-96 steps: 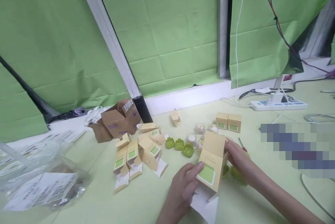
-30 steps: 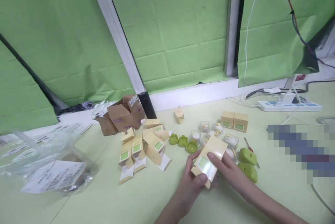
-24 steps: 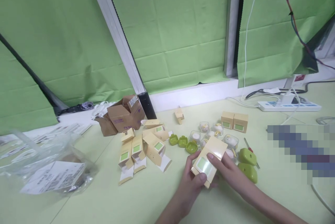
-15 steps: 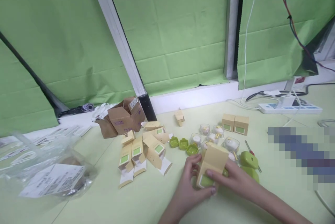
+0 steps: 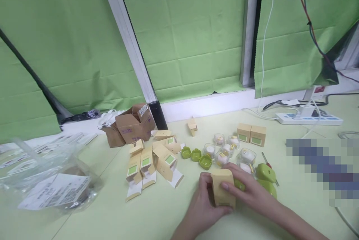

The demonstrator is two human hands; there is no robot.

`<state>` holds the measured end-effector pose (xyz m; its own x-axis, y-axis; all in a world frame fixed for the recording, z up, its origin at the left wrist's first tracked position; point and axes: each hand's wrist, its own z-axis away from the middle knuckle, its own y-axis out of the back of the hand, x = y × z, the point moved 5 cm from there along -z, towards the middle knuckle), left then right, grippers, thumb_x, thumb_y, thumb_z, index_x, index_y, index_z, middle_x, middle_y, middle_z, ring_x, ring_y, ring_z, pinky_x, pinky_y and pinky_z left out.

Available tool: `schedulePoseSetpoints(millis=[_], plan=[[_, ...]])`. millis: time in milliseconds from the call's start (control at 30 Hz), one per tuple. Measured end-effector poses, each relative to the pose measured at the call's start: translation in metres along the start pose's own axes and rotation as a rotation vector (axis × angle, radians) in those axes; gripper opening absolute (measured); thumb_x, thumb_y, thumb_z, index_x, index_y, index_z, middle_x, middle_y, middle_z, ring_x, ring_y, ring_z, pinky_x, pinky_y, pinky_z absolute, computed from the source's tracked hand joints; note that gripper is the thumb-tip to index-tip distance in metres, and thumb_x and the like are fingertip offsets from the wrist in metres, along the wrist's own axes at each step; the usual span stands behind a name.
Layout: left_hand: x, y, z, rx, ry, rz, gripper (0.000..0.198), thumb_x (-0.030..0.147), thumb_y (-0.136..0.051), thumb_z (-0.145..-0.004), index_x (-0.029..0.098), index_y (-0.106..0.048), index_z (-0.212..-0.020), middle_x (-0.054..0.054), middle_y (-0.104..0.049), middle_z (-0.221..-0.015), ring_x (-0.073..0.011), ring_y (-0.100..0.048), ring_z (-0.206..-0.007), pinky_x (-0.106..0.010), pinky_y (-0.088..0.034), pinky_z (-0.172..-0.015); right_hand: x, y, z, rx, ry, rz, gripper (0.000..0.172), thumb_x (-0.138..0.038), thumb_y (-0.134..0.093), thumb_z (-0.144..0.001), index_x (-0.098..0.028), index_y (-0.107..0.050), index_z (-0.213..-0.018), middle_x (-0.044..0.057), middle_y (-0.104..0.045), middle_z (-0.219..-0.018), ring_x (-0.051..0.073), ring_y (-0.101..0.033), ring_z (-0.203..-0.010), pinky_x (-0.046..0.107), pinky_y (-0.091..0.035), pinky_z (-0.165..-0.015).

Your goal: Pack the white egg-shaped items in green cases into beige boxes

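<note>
A small tan carton (image 5: 223, 189) is held upright between both hands near the table's front. My left hand (image 5: 203, 202) grips its left side and base, while my right hand (image 5: 245, 185) holds its right side with the thumb across the front. The carton's top flap lies folded down. Just beyond the hands are clear cases with white and yellow items (image 5: 222, 157). Green cups (image 5: 205, 161) sit to their left. Beside my right hand are green rounded pieces (image 5: 266, 172) and a screwdriver (image 5: 266, 160).
Opened tan cartons (image 5: 146, 161) lie at centre left, near a brown cardboard box (image 5: 134, 126). A plastic bag (image 5: 56, 184) lies at far left. Two closed cartons (image 5: 251, 134) and a power strip (image 5: 308, 119) stand at the back right.
The carton has turned in the hands, so its green window no longer faces the camera. Its raised flap is now down. My right hand's fingers have moved to the carton's top edge.
</note>
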<state>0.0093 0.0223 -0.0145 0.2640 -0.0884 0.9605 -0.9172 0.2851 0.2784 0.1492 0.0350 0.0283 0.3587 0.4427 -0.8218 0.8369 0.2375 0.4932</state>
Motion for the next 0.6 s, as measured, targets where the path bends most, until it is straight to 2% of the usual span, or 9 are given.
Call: schedulePoseSetpoints(millis=[67, 167, 300, 433, 600], plan=[[-0.002, -0.001, 0.000, 0.008, -0.026, -0.025, 0.064, 0.017, -0.074, -0.058, 0.021, -0.032, -0.107, -0.008, -0.050, -0.115, -0.0252, -0.051, -0.107, -0.036, -0.041, -0.087, 0.002, 0.000, -0.001, 0.038, -0.024, -0.030, 0.025, -0.041, -0.048, -0.086, -0.025, -0.063, -0.099, 0.005, -0.061, -0.099, 0.025, -0.055, -0.100, 0.036, -0.044, -0.088], [-0.006, -0.003, -0.001, -0.011, -0.038, -0.026, 0.073, 0.016, -0.073, -0.060, 0.020, -0.024, -0.114, -0.012, -0.050, -0.118, -0.0257, -0.051, -0.108, -0.037, -0.041, -0.087, 0.008, -0.001, -0.001, 0.123, -0.089, -0.115, 0.038, -0.043, -0.049, -0.085, -0.027, -0.054, -0.119, 0.005, -0.059, -0.105, 0.025, -0.051, -0.108, 0.039, -0.042, -0.094], [-0.011, -0.005, -0.002, -0.032, -0.014, -0.078, 0.078, 0.017, -0.071, -0.062, 0.020, -0.019, -0.120, -0.012, -0.052, -0.115, -0.0251, -0.053, -0.103, -0.037, -0.043, -0.084, 0.009, -0.007, -0.004, 0.062, -0.041, -0.163, 0.030, -0.045, -0.050, -0.085, -0.026, -0.064, -0.103, 0.006, -0.060, -0.108, 0.025, -0.052, -0.108, 0.038, -0.042, -0.094], [-0.012, -0.004, -0.003, -0.046, -0.091, -0.117, 0.079, 0.017, -0.072, -0.061, 0.021, -0.022, -0.123, -0.012, -0.046, -0.126, -0.0261, -0.046, -0.115, -0.038, -0.038, -0.094, 0.016, -0.011, -0.007, 0.056, -0.029, -0.192, 0.028, -0.044, -0.048, -0.086, -0.023, -0.066, -0.091, 0.006, -0.064, -0.096, 0.023, -0.058, -0.095, 0.035, -0.046, -0.085], [-0.019, -0.004, -0.005, -0.050, -0.123, -0.148, 0.090, 0.020, -0.071, -0.063, 0.019, -0.013, -0.133, -0.015, -0.036, -0.137, -0.0281, -0.034, -0.127, -0.040, -0.028, -0.104, 0.026, -0.014, -0.008, 0.116, -0.124, -0.120, 0.027, -0.043, -0.050, -0.085, -0.025, -0.061, -0.102, 0.004, -0.065, -0.096, 0.021, -0.059, -0.088, 0.032, -0.049, -0.074]])
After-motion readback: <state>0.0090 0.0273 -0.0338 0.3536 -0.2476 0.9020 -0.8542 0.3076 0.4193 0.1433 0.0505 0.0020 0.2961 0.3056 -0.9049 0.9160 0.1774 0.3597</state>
